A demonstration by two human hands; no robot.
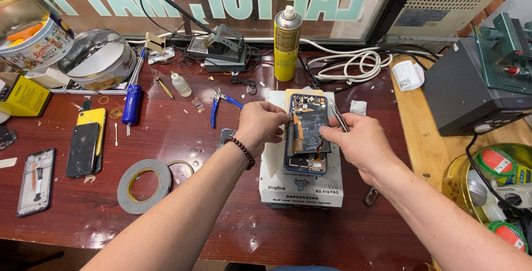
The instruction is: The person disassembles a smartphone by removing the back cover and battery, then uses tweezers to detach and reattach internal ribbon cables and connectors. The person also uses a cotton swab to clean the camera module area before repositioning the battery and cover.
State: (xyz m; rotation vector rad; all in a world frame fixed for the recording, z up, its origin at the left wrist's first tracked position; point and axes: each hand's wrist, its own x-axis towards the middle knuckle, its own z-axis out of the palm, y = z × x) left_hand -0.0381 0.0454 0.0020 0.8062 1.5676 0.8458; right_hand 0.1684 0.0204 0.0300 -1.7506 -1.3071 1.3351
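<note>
both hands work one opened phone (306, 132): left hand (259, 124) pinches its left edge, right hand (357, 141) grips tweezers (338, 117). two tape rolls (145, 185) lie near left, two tins (97, 57) far left.

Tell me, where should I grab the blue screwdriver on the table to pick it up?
Probably by the fat blue handle of the screwdriver, coming from above. It lies flat on the table, its thin metal tip pointing toward the round tin, and the handle's sides are free. Both hands are busy at the opened phone.
</note>
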